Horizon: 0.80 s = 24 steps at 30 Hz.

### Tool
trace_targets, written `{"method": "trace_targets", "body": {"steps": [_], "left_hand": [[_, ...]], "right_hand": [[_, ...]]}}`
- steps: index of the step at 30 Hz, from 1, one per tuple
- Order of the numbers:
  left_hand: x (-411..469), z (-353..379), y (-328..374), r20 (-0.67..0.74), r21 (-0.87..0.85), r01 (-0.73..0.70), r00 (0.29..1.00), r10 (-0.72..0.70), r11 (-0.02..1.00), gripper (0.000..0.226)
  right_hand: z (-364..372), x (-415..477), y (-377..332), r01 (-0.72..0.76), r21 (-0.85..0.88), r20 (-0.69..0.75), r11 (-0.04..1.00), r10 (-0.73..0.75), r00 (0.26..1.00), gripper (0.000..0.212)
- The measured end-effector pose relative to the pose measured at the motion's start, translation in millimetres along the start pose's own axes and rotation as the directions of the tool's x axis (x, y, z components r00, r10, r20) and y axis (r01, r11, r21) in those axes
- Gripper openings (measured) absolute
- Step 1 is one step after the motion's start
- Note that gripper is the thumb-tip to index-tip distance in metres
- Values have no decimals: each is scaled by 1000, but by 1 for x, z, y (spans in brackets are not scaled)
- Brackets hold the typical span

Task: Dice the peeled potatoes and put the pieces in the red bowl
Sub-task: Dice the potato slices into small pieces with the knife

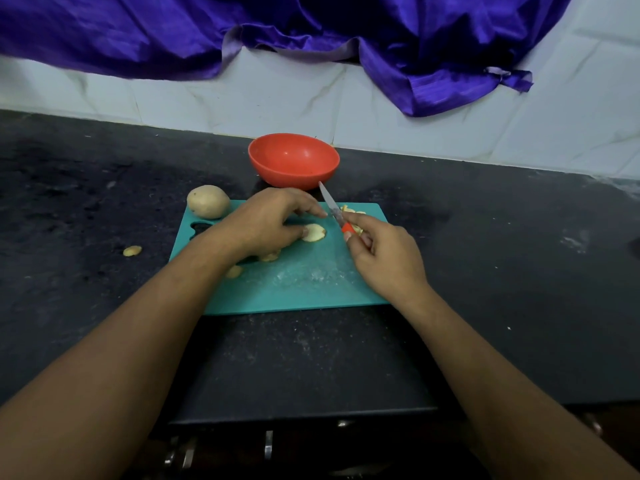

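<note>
A teal cutting board (298,285) lies on the black counter. My left hand (263,223) rests over the board with its thumb and fingertips on a flat potato slice (314,233). My right hand (388,258) grips an orange-handled knife (334,211), whose blade points up toward the red bowl (293,160). The bowl stands behind the board and looks empty. A whole potato (207,201) sits at the board's far left corner. Cut potato pieces (351,211) lie behind the knife, partly hidden by my right hand.
More potato bits lie under my left wrist (269,257) and at the board's left edge (234,271); one piece (132,251) sits on the counter to the left. White tiled wall (311,105) and purple cloth (311,32) stand behind. The counter's front edge (304,410) is near me.
</note>
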<state>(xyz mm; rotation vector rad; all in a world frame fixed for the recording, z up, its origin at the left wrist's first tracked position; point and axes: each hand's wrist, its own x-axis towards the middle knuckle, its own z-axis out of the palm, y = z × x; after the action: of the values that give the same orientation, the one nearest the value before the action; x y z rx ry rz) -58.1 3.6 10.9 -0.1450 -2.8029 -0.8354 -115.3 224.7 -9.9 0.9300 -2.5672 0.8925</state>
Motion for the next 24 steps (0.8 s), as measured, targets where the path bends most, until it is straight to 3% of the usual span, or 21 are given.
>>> {"method": "trace_targets", "body": {"steps": [5, 9, 15, 24], "left_hand": [[8, -5, 4, 202, 37, -24, 979, 16, 999, 45], [12, -8, 4, 233, 60, -21, 973, 7, 998, 33], [8, -6, 3, 98, 125, 29, 994, -42, 992, 20], [-5, 13, 18, -246, 353, 218, 960, -134, 910, 31]], "right_hand": [[0, -1, 0, -5, 38, -9, 999, 6, 1000, 34], [-1, -1, 0, -15, 52, 3, 999, 15, 1000, 35], [-3, -1, -1, -20, 56, 10, 998, 20, 1000, 34], [-1, 0, -1, -23, 54, 12, 998, 23, 1000, 34]]}}
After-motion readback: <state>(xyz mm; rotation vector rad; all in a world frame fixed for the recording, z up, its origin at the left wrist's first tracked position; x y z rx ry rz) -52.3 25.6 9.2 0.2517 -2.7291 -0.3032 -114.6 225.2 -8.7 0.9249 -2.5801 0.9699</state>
